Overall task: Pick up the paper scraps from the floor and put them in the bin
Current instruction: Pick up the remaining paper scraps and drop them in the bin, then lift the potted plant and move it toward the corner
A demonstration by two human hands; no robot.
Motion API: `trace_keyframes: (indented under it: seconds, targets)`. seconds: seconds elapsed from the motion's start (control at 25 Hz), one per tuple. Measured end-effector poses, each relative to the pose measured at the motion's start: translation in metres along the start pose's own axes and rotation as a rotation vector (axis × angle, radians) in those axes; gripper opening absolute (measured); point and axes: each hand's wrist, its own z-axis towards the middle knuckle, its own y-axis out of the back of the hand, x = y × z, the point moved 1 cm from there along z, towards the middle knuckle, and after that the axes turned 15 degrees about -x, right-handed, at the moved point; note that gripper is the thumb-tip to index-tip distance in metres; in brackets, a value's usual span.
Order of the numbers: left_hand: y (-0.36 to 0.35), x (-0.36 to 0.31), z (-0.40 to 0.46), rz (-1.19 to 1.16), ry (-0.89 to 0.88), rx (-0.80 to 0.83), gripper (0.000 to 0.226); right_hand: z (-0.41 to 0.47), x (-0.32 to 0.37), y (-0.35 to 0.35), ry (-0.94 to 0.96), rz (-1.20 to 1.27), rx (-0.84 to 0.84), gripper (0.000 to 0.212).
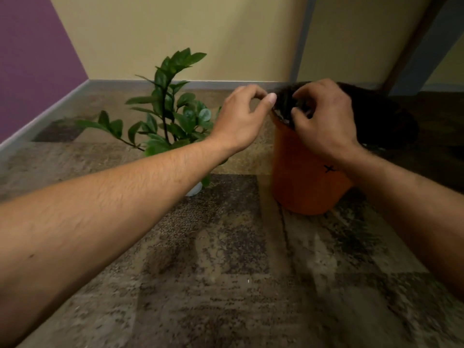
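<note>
An orange bin (303, 177) with a black liner (376, 114) stands on the carpet at centre right. My left hand (241, 119) is at the bin's left rim, its thumb and curled fingers pinched on the liner's edge. My right hand (324, 116) hovers over the bin's mouth with its fingers curled downward into the opening; whether it holds anything is hidden. Pale paper scraps (283, 118) show just inside the rim. A tiny white speck (248, 281) lies on the carpet in front of the bin.
A potted plant (173, 109) with dark green leaves stands in a white pot (194, 189) just left of the bin, under my left forearm. Yellow and purple walls with a grey skirting close off the back. Patterned brown carpet (213, 285) spreads in front.
</note>
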Motion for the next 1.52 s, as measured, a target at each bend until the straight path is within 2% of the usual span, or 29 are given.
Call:
trace_keyframes:
  seconds: [0.16,0.32,0.4,0.52,0.64,0.8,1.0,1.12,1.2,1.32,1.44,1.52]
  targets:
    - [0.035,0.019,-0.028,-0.004,-0.015,0.014,0.025,-0.027,0.048,-0.018,0.159,0.172,0.112,0.017]
    - [0.072,0.040,-0.073,0.028,-0.078,-0.042,0.016,-0.062,0.074,-0.043,0.023,0.298,0.163,0.010]
    - [0.089,0.058,-0.103,0.060,-0.069,0.069,0.016,-0.086,0.078,-0.060,-0.094,0.346,0.249,0.008]
    - [0.107,0.093,-0.144,0.130,-0.015,0.302,0.023,-0.125,0.071,-0.083,-0.273,0.400,0.489,0.008]
    - [0.118,0.136,-0.160,0.202,0.175,0.419,0.021,-0.153,0.054,-0.110,-0.425,0.354,0.725,0.011]
    - [0.126,0.195,-0.152,0.225,0.555,0.334,0.033,-0.169,0.036,-0.146,-0.506,0.329,0.925,0.038]
    - [0.116,0.246,-0.135,0.241,0.760,0.236,0.072,-0.176,0.027,-0.188,-0.712,0.380,0.881,0.065]
    - [0.108,0.259,-0.122,0.169,0.829,0.239,0.095,-0.175,0.036,-0.209,-0.804,0.458,0.823,0.070]
    - [0.104,0.264,-0.111,0.119,0.850,0.181,0.098,-0.172,0.044,-0.221,-0.786,0.546,0.772,0.067]
    - [0.092,0.266,-0.103,0.056,0.831,0.144,0.089,-0.159,0.052,-0.235,-0.685,0.679,0.706,0.064]
    - [0.084,0.262,-0.097,0.004,0.807,0.250,0.099,-0.150,0.054,-0.240,-0.688,0.762,0.709,0.074]
    - [0.083,0.262,-0.094,-0.072,0.829,0.277,0.102,-0.151,0.056,-0.239,-0.700,0.791,0.732,0.073]
